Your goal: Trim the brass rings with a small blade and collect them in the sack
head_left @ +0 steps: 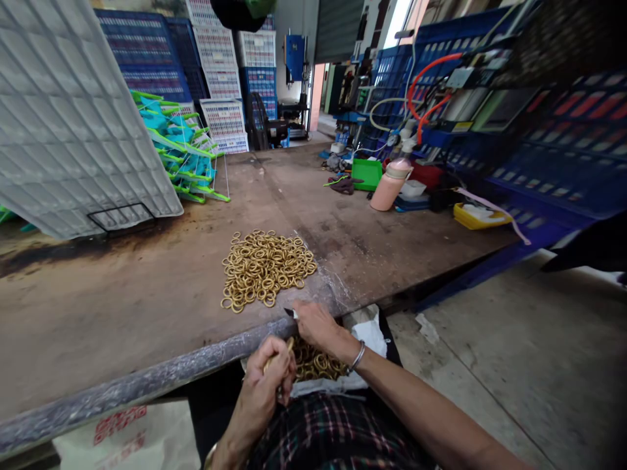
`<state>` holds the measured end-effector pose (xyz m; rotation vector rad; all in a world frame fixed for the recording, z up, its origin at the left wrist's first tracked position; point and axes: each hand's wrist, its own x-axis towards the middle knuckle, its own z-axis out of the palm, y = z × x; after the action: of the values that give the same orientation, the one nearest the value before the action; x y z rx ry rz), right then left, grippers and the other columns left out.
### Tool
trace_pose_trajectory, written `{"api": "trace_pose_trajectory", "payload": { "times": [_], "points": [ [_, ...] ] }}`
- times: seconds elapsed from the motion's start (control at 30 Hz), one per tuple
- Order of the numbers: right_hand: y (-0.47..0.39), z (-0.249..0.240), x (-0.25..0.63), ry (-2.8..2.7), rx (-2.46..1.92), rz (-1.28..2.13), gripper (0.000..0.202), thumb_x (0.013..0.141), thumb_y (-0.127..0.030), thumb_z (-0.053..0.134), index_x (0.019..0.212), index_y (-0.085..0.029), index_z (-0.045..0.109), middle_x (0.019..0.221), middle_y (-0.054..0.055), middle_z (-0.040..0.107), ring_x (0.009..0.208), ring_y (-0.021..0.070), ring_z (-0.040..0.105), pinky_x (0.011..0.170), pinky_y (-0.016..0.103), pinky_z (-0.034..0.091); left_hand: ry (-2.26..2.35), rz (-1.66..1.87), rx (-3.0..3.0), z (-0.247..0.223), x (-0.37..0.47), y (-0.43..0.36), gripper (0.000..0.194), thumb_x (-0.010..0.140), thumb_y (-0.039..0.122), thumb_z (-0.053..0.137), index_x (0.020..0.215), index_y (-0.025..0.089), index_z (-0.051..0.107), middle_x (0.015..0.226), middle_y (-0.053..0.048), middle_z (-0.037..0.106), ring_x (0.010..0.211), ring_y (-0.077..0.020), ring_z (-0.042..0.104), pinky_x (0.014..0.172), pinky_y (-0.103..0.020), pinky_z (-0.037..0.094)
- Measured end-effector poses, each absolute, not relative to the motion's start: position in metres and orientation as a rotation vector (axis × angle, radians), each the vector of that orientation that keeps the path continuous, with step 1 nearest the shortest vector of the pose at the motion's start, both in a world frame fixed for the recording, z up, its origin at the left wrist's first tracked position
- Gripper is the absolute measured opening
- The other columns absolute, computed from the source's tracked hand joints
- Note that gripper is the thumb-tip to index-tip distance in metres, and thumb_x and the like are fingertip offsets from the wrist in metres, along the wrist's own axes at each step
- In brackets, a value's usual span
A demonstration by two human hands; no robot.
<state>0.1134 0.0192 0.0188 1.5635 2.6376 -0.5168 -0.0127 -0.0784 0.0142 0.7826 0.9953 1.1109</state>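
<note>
A pile of brass-coloured rings (267,264) lies on the brown tabletop near its front edge. My left hand (269,369) is closed around gold rings, just off the table edge. My right hand (311,321) is closed on a small dark-tipped blade (290,313) that points left, at the table edge just below the pile. More rings (318,362) fill a white bag (371,336) on my lap, beneath and between my hands.
A grey-white ribbed panel (83,117) stands at the left, beside green and turquoise plastic pieces (181,147). Farther right are a pink bottle (390,186), a green tray (366,174) and a yellow tray (480,216). Stacked crates (223,81) rise behind the table.
</note>
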Motion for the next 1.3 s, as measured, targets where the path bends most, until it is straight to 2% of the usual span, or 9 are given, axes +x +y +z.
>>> {"api": "trace_pose_trajectory", "payload": {
  "times": [0.1, 0.27, 0.33, 0.47, 0.57, 0.73, 1.0, 1.2, 1.3],
  "points": [
    [0.036, 0.015, 0.120, 2.587, 1.787, -0.433, 0.028, 0.080, -0.007, 0.038, 0.103, -0.014, 0.052, 0.088, 0.011, 0.066, 0.080, 0.0191, 0.061, 0.065, 0.026, 0.036, 0.922, 1.046, 0.570, 0.012, -0.004, -0.082, 0.026, 0.077, 0.039, 0.056, 0.067, 0.017, 0.048, 0.050, 0.006, 0.045, 0.036, -0.0043, 0.033, 0.035, -0.017, 0.026],
    [0.056, 0.003, 0.123, 2.559, 1.971, -0.323, 0.021, 0.087, -0.028, 0.043, 0.105, -0.019, 0.047, 0.095, 0.008, 0.063, 0.085, 0.0190, 0.060, 0.068, 0.027, 0.036, 1.066, 0.862, 0.091, -0.022, 0.008, -0.075, 0.013, 0.076, 0.023, 0.056, 0.067, 0.015, 0.049, 0.054, 0.002, 0.051, 0.036, -0.0051, 0.041, 0.031, -0.015, 0.024],
    [0.061, -0.002, 0.121, 2.577, 1.977, -0.274, 0.022, 0.087, -0.031, 0.044, 0.105, -0.020, 0.046, 0.094, 0.008, 0.063, 0.084, 0.0195, 0.060, 0.067, 0.027, 0.036, 1.102, 0.804, -0.062, -0.033, 0.011, -0.071, 0.012, 0.079, 0.021, 0.053, 0.071, 0.013, 0.051, 0.053, 0.000, 0.054, 0.037, -0.0066, 0.046, 0.033, -0.015, 0.029],
    [0.066, -0.008, 0.119, 2.611, 1.980, -0.222, 0.016, 0.085, -0.021, 0.042, 0.100, -0.019, 0.049, 0.093, 0.007, 0.063, 0.080, 0.0192, 0.060, 0.063, 0.027, 0.034, 1.136, 0.902, -0.242, -0.035, 0.017, -0.063, 0.011, 0.080, 0.019, 0.054, 0.072, 0.013, 0.049, 0.055, -0.005, 0.059, 0.050, -0.0138, 0.060, 0.044, -0.021, 0.045],
    [0.069, -0.009, 0.122, 2.627, 1.991, -0.277, 0.017, 0.085, -0.017, 0.040, 0.097, -0.019, 0.051, 0.091, 0.007, 0.063, 0.076, 0.0171, 0.059, 0.062, 0.026, 0.033, 1.128, 0.960, -0.295, -0.031, 0.020, -0.059, 0.008, 0.079, 0.017, 0.055, 0.076, 0.014, 0.048, 0.058, -0.006, 0.061, 0.055, -0.0180, 0.063, 0.054, -0.028, 0.051],
    [0.073, -0.013, 0.135, 2.828, 2.105, -0.551, 0.013, 0.083, -0.018, 0.042, 0.086, -0.018, 0.055, 0.086, 0.005, 0.062, 0.077, 0.0149, 0.056, 0.065, 0.023, 0.034, 1.104, 0.999, -0.258, -0.024, 0.020, -0.060, 0.010, 0.078, 0.017, 0.055, 0.084, 0.015, 0.048, 0.068, -0.007, 0.062, 0.058, -0.0199, 0.064, 0.061, -0.033, 0.053],
    [0.063, -0.007, 0.147, 2.867, 2.103, -1.396, 0.017, 0.080, -0.024, 0.041, 0.076, -0.017, 0.056, 0.067, -0.001, 0.057, 0.065, 0.0127, 0.050, 0.062, 0.022, 0.036, 1.179, 1.056, -0.150, -0.026, 0.018, -0.067, 0.012, 0.077, 0.016, 0.057, 0.082, 0.016, 0.047, 0.071, -0.005, 0.057, 0.065, -0.0210, 0.065, 0.064, -0.034, 0.052],
    [0.047, -0.005, 0.149, 2.837, 1.998, -1.603, 0.018, 0.080, -0.028, 0.044, 0.074, -0.016, 0.057, 0.064, -0.003, 0.054, 0.062, 0.0111, 0.047, 0.061, 0.021, 0.035, 1.239, 1.167, 0.017, -0.020, 0.021, -0.073, 0.017, 0.072, 0.017, 0.063, 0.084, 0.015, 0.052, 0.080, -0.005, 0.057, 0.071, -0.0190, 0.065, 0.062, -0.030, 0.051],
    [0.037, -0.004, 0.152, 2.842, 1.876, -1.677, 0.019, 0.081, -0.028, 0.045, 0.073, -0.016, 0.057, 0.061, -0.004, 0.052, 0.059, 0.0102, 0.045, 0.059, 0.021, 0.034, 1.339, 1.199, 0.185, -0.010, 0.021, -0.077, 0.028, 0.070, 0.026, 0.067, 0.092, 0.014, 0.054, 0.082, -0.006, 0.059, 0.068, -0.0165, 0.063, 0.053, -0.025, 0.049]
  ]
}}
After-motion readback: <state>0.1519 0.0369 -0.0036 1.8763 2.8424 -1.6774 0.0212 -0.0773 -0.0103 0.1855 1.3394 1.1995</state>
